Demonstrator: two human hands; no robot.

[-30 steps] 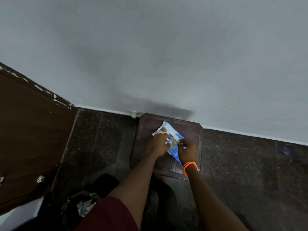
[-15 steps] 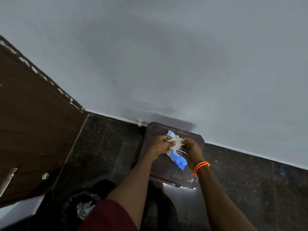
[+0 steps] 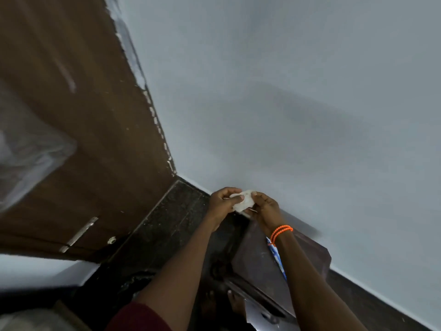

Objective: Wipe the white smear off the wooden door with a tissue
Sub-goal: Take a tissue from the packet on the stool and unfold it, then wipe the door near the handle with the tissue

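Stool [image 3: 257, 256]: dark, low, nearest the person; blue tissue pack [image 3: 276, 255] lies on it.
Hands: left hand [image 3: 223, 203] and right hand [image 3: 265, 207] both pinch the tissue [image 3: 243, 203], probably bunching it for wiping.
Wooden door [image 3: 78, 120]: farther left, white smear [image 3: 31, 156] untouched.

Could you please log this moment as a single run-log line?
stage: tissue in hand | left hand: grips tissue | right hand: grips tissue | door: smear not yet wiped

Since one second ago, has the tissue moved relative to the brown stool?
Yes. The tissue, held by both hands, has lifted up off the stool, away from the blue packet.
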